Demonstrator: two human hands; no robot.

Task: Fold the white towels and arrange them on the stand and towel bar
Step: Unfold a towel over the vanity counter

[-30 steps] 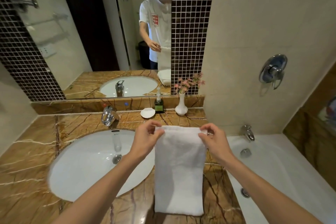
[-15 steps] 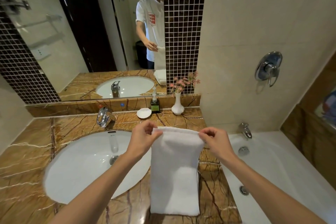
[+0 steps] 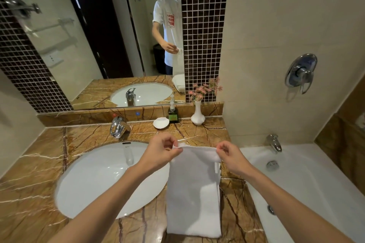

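Note:
A white towel point(image 3: 193, 193), folded into a long narrow strip, hangs in front of me over the marble counter point(image 3: 35, 187). My left hand point(image 3: 161, 153) pinches its top left corner and my right hand point(image 3: 230, 157) pinches its top right corner. The towel's lower end reaches down near the counter's front edge. In the mirror, a stack of folded white towels point(image 3: 178, 83) shows on the counter. No stand or towel bar appears directly; a bar shows only as a reflection point(image 3: 53, 25).
A white oval sink point(image 3: 98, 179) with a chrome tap point(image 3: 118, 126) lies to the left. At the back stand a soap dish point(image 3: 161, 122), a green bottle point(image 3: 173, 114) and a white vase with pink flowers point(image 3: 198, 113). A bathtub point(image 3: 308, 181) lies to the right.
My hands have drawn slightly closer together at the towel's top edge, which now sags a little between them. The camera view has shifted a bit to the right.

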